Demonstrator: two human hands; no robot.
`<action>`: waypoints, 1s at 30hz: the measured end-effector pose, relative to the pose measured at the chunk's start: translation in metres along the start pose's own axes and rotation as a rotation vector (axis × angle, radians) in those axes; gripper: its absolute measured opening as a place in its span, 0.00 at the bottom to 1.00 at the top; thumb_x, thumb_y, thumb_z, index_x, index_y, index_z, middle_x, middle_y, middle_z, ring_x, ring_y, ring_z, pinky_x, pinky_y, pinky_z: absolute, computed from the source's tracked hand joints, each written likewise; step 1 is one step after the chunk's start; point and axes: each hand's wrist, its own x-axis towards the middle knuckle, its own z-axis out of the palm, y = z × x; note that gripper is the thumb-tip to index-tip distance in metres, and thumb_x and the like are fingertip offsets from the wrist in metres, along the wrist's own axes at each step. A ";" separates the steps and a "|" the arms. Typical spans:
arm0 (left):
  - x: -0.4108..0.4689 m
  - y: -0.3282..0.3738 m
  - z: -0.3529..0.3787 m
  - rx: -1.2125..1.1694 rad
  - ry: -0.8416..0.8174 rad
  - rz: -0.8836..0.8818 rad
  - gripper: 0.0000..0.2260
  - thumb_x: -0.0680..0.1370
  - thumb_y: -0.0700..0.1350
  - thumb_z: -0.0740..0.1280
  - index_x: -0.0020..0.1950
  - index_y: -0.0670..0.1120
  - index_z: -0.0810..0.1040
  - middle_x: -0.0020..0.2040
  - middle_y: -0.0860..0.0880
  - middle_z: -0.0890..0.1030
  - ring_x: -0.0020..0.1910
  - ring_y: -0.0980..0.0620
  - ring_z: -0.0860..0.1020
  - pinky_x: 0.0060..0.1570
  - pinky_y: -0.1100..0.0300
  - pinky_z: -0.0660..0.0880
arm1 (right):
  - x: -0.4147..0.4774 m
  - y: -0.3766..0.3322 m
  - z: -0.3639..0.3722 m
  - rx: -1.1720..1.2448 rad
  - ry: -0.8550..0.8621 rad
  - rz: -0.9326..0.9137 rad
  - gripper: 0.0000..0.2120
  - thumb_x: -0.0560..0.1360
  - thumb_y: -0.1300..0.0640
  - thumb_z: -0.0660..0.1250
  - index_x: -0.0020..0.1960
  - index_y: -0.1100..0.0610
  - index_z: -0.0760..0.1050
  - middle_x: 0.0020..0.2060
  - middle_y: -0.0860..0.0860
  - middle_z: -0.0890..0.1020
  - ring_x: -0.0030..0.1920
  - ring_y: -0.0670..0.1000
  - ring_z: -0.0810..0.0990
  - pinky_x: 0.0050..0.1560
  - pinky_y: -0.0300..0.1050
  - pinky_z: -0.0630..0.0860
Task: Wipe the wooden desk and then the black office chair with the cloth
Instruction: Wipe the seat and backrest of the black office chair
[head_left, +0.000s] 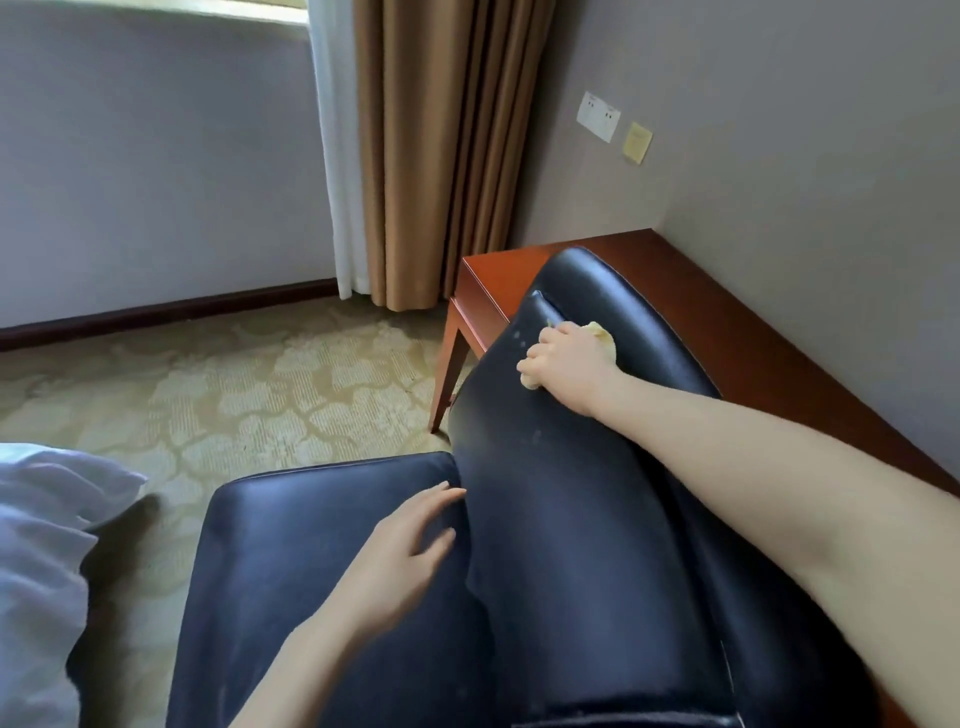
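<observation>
Yellow cloth (603, 333) is clutched beneath the right hand (567, 361) on the backrest of the black chair (571, 545); the left hand (402, 551) is laid straight-fingered on its seat.

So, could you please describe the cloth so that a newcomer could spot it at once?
Find the black office chair beside the wooden desk. Near the top of its backrest, the right hand grips the cloth. It is the only pale yellow, crumpled thing there.

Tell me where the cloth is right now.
In the head view, right of centre: the yellow cloth is gripped in the right hand against the upper backrest of the black office chair, just before the wooden desk.
</observation>
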 end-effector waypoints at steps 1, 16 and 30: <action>-0.002 -0.005 -0.005 0.005 0.006 -0.010 0.19 0.81 0.42 0.62 0.63 0.65 0.67 0.68 0.65 0.64 0.67 0.69 0.61 0.60 0.81 0.54 | 0.010 0.003 0.001 -0.031 0.045 0.062 0.12 0.75 0.65 0.58 0.35 0.54 0.63 0.46 0.50 0.75 0.58 0.54 0.73 0.53 0.44 0.63; -0.005 -0.015 -0.045 0.013 -0.030 -0.019 0.16 0.80 0.44 0.62 0.58 0.67 0.69 0.67 0.64 0.69 0.67 0.67 0.64 0.63 0.75 0.57 | -0.013 -0.084 0.032 0.171 -0.388 -0.231 0.09 0.76 0.57 0.64 0.37 0.53 0.68 0.42 0.48 0.69 0.54 0.53 0.75 0.53 0.48 0.66; -0.014 0.068 0.020 0.021 -0.215 0.107 0.17 0.81 0.47 0.60 0.70 0.57 0.68 0.65 0.65 0.68 0.58 0.71 0.68 0.53 0.84 0.59 | -0.209 -0.063 -0.039 0.640 -0.532 -0.363 0.25 0.68 0.61 0.59 0.59 0.39 0.76 0.51 0.41 0.82 0.51 0.48 0.80 0.50 0.49 0.78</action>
